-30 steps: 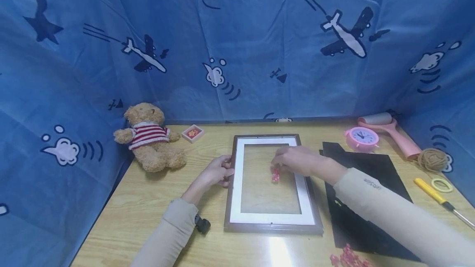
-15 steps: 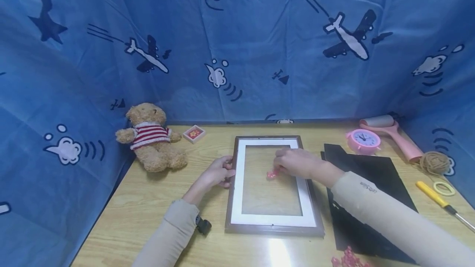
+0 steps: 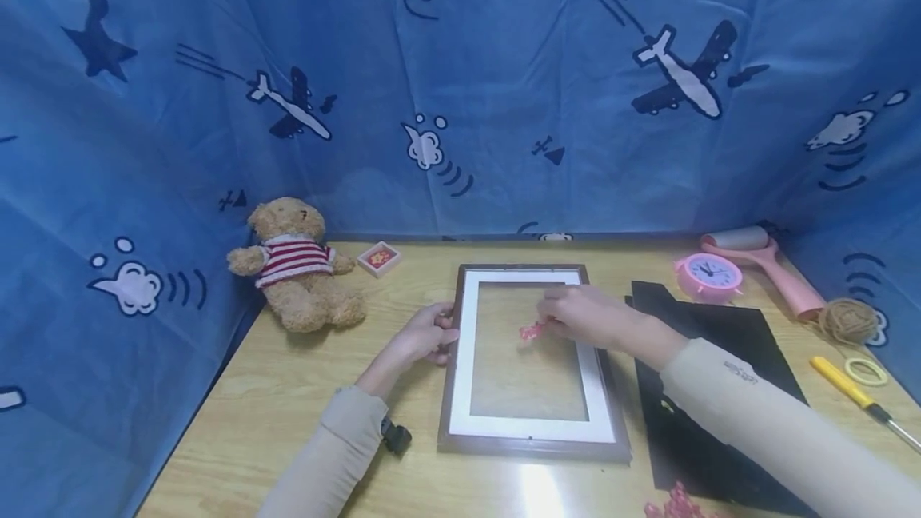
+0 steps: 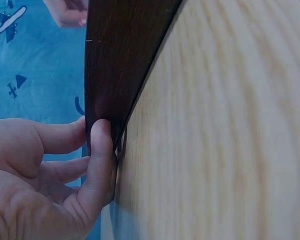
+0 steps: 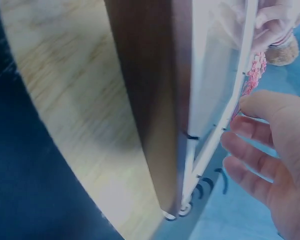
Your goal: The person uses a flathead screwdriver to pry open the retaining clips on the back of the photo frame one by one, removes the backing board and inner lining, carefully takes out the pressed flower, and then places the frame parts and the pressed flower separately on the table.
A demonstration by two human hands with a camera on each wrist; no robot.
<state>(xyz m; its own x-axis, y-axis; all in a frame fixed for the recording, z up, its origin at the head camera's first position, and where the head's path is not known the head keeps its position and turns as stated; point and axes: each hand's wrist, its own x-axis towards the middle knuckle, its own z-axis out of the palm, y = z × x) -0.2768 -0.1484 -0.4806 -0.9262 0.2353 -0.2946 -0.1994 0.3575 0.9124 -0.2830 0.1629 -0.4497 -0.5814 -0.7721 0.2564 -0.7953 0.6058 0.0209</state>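
A picture frame with a brown border, a white mat and a see-through middle lies face up on the wooden table. Its left side is gripped by my left hand; in the left wrist view, thumb and finger of that hand press against the dark side wall. Over the upper middle of the pane, my right hand pinches a sprig of small pink flowers that points left. The right wrist view shows the sprig beyond the thumb and forefinger, other fingers loosely bent.
Black sheets lie right of the frame, with more pink flowers at the front edge. A teddy bear and small box stand left; a pink clock, lint roller, twine, tape roll and screwdriver lie right.
The pink sprig has turned from hanging toward the front to pointing left, then shifted slightly up with my right hand. My left hand stays at the frame's edge.
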